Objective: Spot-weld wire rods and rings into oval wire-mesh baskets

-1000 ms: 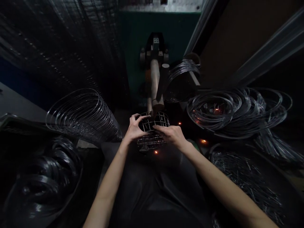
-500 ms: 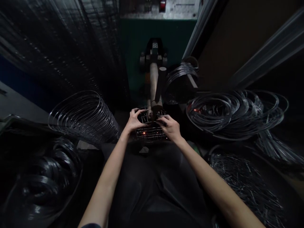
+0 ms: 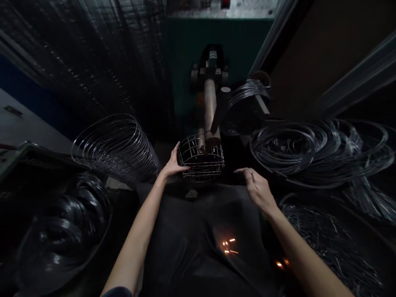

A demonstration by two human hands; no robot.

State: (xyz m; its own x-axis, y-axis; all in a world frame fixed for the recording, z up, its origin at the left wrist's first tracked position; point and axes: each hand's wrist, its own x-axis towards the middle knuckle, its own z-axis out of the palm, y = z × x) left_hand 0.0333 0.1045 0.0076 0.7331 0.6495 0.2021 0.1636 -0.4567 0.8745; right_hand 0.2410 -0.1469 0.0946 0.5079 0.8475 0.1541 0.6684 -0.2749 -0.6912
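Note:
A round wire basket [image 3: 204,166] hangs around the lower end of a spot welder's arms [image 3: 210,107], in front of my lap. My left hand [image 3: 172,165] grips its left side, thumb on the near wires and fingers along the outer wall. My right hand [image 3: 258,189] is apart from the basket, off to its right. Its fingers are drawn together and point left; whether a small piece sits in them cannot be made out. Bright sparks [image 3: 228,246] glow over the dark apron [image 3: 198,222] covering my lap.
At left stand a tall stack of wire rings [image 3: 119,148] and shiny wire coils [image 3: 68,222]. On the right are a pan of wire rings [image 3: 284,148] and a container of short cut wires [image 3: 328,239]. More rings [image 3: 247,99] hang beside the welder.
My right hand has let go of the basket's right side and moved right and toward me. My left hand stays on the basket. Sparks now show over the apron. The view has shifted slightly.

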